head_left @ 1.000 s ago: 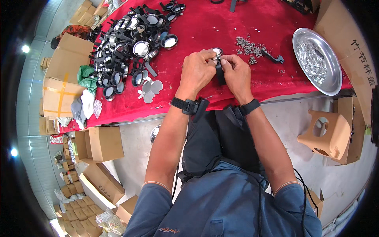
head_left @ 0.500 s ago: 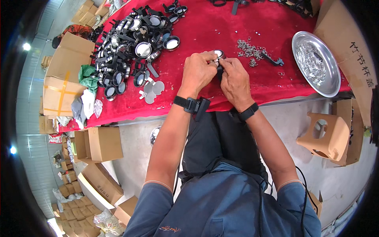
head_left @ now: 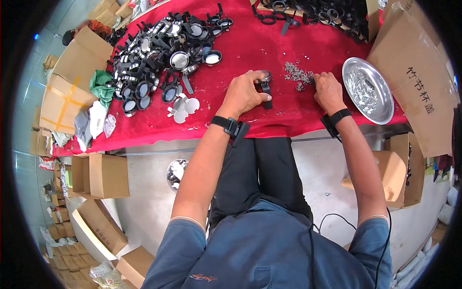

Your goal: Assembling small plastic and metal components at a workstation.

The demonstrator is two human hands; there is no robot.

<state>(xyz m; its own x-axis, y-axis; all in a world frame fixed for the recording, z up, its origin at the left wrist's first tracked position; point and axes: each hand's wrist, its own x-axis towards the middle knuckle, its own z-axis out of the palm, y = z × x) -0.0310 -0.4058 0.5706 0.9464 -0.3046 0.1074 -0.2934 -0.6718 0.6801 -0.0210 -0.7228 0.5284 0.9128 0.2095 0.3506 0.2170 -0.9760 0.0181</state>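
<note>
My left hand (head_left: 244,94) grips a round black cup lid (head_left: 264,87) with a silver rim and a dark strap pointing toward me, held at the table's middle. Over to the right, my right hand (head_left: 330,92) is curled over the pliers, which it almost wholly hides; only a dark end shows by the fingertips. Small metal clips (head_left: 297,74) lie loose just left of that hand. On its other side, a silver oval tray (head_left: 385,111) holds many more small metal pieces.
A large heap of black and silver lids (head_left: 159,53) covers the red cloth's left side. Flat silver discs (head_left: 185,110) lie nearer me. Tall cardboard boxes (head_left: 416,72) stand at the right, and another box (head_left: 72,79) at the left. A tan stool (head_left: 387,176) is below the table.
My right hand has left the lid and moved right onto the pliers, which lay in the open before. My left hand keeps the lid. The whole view has shifted somewhat.
</note>
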